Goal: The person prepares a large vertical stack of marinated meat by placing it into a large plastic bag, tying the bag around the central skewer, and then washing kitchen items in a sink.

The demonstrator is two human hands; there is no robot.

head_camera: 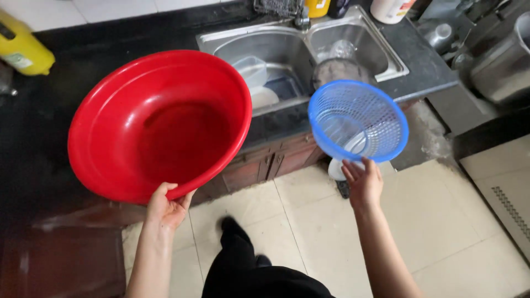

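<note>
My left hand point(167, 207) grips the near rim of a large red plastic basin point(160, 124), held tilted in the air in front of a black counter. My right hand point(363, 182) holds the lower rim of a round blue mesh strainer basket point(358, 120), also tilted with its hollow facing me. Both are empty. They hang side by side, apart from each other, just in front of a double steel sink point(287, 41).
The sink holds a clear plastic tub point(251, 70), a white dish and a glass lid. A yellow bottle point(22, 48) lies on the black counter point(110, 38) at far left. Steel pots point(499, 66) stand at right. Tiled floor below, my dark-trousered leg point(243, 259) in it.
</note>
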